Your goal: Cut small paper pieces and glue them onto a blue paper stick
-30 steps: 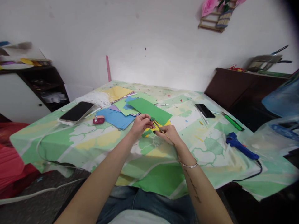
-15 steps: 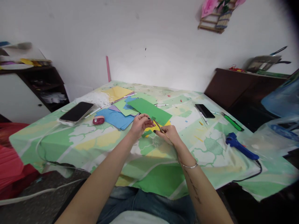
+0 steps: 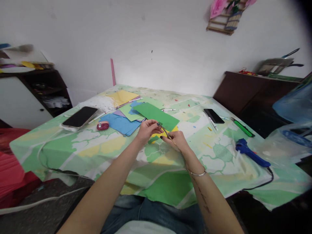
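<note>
From my end, I see the right hand [image 3: 177, 139] gripping the scissors [image 3: 167, 133], fingers wrapped around the handles, blades angled toward the left hand [image 3: 147, 130]. Those left fingers curl in close at the blade tips; whether they pinch anything (it is too small from here) I cannot tell. The scissors sit over the yellow paper [image 3: 159, 134], at the near edge of the green sheet [image 3: 159, 115]. Blue paper [image 3: 123, 124] lies beyond the left hand, beside the red-and-pink item [image 3: 102, 125].
</note>
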A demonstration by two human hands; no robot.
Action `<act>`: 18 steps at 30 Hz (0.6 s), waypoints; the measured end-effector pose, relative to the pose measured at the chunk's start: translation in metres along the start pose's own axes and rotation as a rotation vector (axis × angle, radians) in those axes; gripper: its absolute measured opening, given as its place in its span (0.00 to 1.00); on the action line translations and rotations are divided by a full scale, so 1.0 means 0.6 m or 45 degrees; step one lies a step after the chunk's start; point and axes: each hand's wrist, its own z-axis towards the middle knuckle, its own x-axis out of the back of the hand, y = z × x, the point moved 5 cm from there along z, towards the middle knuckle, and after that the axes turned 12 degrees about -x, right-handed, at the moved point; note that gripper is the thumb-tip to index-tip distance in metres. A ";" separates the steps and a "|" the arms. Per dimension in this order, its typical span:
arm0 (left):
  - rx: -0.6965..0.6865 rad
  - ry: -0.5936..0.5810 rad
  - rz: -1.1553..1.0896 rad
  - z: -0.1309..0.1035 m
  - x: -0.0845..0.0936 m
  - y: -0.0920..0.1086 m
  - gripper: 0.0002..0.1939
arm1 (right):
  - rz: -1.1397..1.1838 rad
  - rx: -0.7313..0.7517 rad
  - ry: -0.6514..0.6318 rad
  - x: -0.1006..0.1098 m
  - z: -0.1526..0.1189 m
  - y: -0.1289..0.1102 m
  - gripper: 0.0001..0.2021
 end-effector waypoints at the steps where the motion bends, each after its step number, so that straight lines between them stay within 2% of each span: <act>1: 0.003 0.008 0.006 0.000 0.000 0.000 0.10 | -0.001 -0.003 0.001 0.000 0.000 0.001 0.22; 8: -0.008 0.105 0.001 0.002 0.003 0.004 0.09 | -0.011 -0.005 0.013 0.001 -0.001 0.002 0.23; 18: 0.002 0.105 0.027 0.002 0.004 0.003 0.08 | -0.005 0.014 -0.028 0.000 -0.004 0.001 0.23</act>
